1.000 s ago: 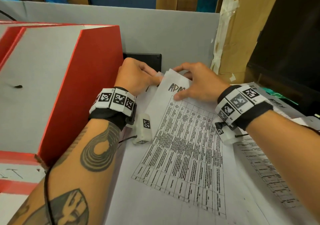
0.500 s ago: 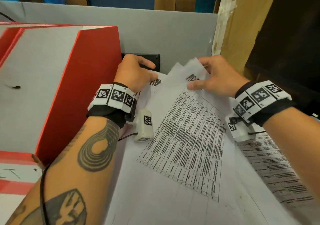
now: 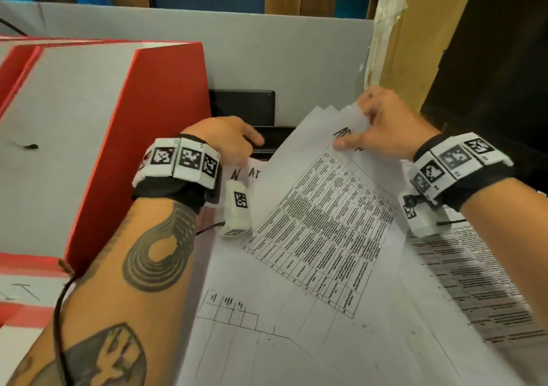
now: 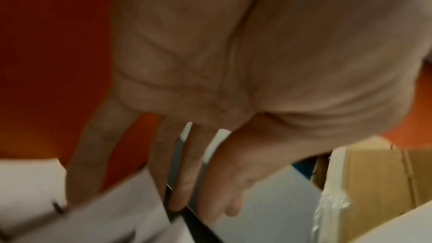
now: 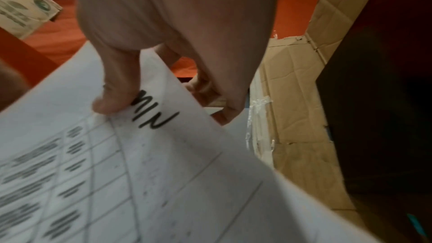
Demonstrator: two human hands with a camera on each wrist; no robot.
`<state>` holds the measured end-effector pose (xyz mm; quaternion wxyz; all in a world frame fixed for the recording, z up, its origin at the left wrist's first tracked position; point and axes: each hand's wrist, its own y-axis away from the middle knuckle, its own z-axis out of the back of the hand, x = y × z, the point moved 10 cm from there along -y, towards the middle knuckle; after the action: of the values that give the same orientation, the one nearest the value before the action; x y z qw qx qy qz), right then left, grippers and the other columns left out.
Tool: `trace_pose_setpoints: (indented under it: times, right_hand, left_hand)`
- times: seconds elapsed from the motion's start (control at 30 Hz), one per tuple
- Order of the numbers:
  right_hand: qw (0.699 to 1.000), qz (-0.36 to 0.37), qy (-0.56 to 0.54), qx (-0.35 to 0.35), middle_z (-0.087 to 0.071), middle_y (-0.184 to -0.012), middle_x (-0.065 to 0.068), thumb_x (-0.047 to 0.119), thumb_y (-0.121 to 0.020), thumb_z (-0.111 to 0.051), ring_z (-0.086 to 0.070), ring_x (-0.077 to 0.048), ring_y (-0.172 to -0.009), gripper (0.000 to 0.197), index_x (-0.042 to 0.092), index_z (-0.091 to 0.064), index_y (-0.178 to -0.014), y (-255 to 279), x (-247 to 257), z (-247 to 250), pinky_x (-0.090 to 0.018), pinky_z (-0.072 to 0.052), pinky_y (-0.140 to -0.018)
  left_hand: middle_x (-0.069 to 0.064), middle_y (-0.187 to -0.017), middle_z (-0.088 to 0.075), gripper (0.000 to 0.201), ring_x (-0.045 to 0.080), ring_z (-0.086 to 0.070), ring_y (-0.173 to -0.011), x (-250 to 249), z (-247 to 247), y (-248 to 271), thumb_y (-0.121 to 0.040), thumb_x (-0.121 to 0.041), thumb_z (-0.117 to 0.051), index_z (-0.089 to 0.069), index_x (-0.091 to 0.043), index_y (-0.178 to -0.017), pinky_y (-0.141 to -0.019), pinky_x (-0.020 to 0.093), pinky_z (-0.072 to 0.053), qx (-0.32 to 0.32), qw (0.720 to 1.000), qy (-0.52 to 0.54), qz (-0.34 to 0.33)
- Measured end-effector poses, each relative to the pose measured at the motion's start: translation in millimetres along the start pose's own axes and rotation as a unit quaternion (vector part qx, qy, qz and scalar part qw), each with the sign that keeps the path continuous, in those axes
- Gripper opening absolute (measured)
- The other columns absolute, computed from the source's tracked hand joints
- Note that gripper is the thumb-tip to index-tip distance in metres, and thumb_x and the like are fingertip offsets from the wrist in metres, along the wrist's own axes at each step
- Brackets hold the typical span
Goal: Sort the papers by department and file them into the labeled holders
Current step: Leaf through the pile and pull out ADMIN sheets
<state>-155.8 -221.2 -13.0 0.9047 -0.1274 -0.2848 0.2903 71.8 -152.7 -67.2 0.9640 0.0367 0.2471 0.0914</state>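
My right hand (image 3: 360, 132) pinches the top edge of a few white sheets (image 3: 323, 222), each printed with a table, and holds them tilted above the pile. In the right wrist view the thumb (image 5: 117, 97) lies on the top sheet (image 5: 145, 163) beside handwritten letters ending "MIN". My left hand (image 3: 228, 139) lies with straight fingers (image 4: 184, 182) at the far end of the remaining papers (image 3: 243, 175), beside a black holder (image 3: 243, 109). A red and white file holder (image 3: 124, 136) stands at the left.
A grey partition (image 3: 267, 53) closes the back. Cardboard (image 3: 415, 44) with tape stands at the back right, with a dark opening (image 3: 498, 89) beside it. More printed sheets (image 3: 480, 282) lie at the right. A second red holder (image 3: 17, 65) stands further left.
My right hand has lifted the top sheets up and to the right, baring the sheet beneath. My left hand let go of the paper corner and straightened its fingers further back.
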Motion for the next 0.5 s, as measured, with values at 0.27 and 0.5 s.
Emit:
trace_pose_setpoints:
  times: [0.27,0.5]
  right_hand:
    - [0.992,0.006,-0.065,0.111,-0.079,-0.102,0.003,0.016,-0.08,-0.084,-0.076,-0.01,-0.092,0.028,0.013,-0.077,-0.108,10,-3,-7,-0.03,-0.062,-0.084]
    - [0.988,-0.002,-0.032,0.15,-0.079,-0.102,0.003,0.026,-0.084,-0.084,-0.076,-0.013,-0.092,0.028,0.013,-0.076,-0.108,13,14,-38,-0.04,-0.062,-0.088]
  left_hand:
    - [0.006,-0.123,-0.069,0.045,0.028,-0.065,-0.111,15,7,-10,-0.083,-0.032,-0.085,-0.073,-0.015,-0.123,-0.097,0.045,-0.056,-0.088,0.994,-0.047,0.055]
    - [-0.005,-0.082,-0.068,0.012,0.01,-0.06,-0.073,-1,30,-3,-0.094,-0.031,-0.073,-0.077,-0.022,-0.088,-0.055,0.023,-0.04,-0.172,0.982,0.058,-0.045]
